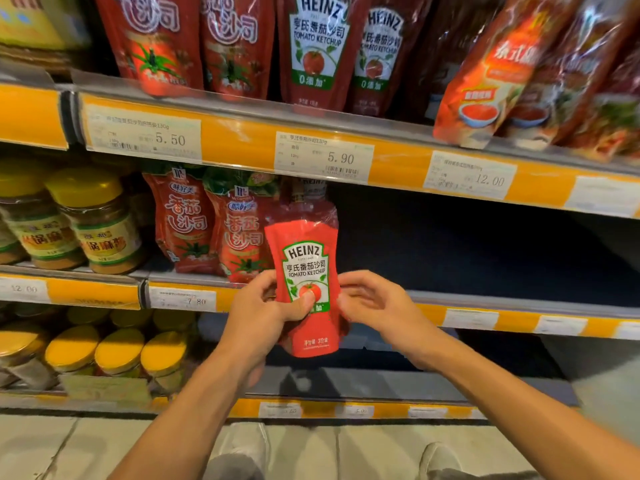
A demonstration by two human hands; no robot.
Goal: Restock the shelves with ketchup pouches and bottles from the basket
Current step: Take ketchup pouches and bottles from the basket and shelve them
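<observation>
Held pouch: a red Heinz ketchup pouch [306, 289], glossy soft plastic with a waisted outline and a spouted top, is standing upright in front of the middle shelf's front edge [485, 308], its base hanging below that edge.
Left hand: the left hand [268, 306] is gripping the pouch's lower left side, thumb pressing flat on the printed tomato, fingers curling round behind.
Right hand: the right hand [372, 299] is sitting just beside the pouch's right edge, its fingers [349, 284] loosely curled and gathered; whether they are pinching the edge or only touching it, I cannot tell.
Open room: the middle shelf is lying dark and unfilled to the right of the pouch, bounded above by the upper shelf's rail [242, 143].
Left neighbours: two McCormick tomato pouches [214, 230], crinkly and shiny, are standing just left of the held pouch, the nearer one partly behind it.
Upper shelf: Heinz pouches [317, 50] are standing upright behind a clear lip; orange-red sauce pouches [491, 71] at the right are tilting out over the rail.
Rails: orange strips are carrying white paper price tags [323, 157] under clear covers.
Jars: yellow-lidded jars [93, 220] are filling the left bay.
Floor: pale tiles [346, 452] are running along the lowest rail.
</observation>
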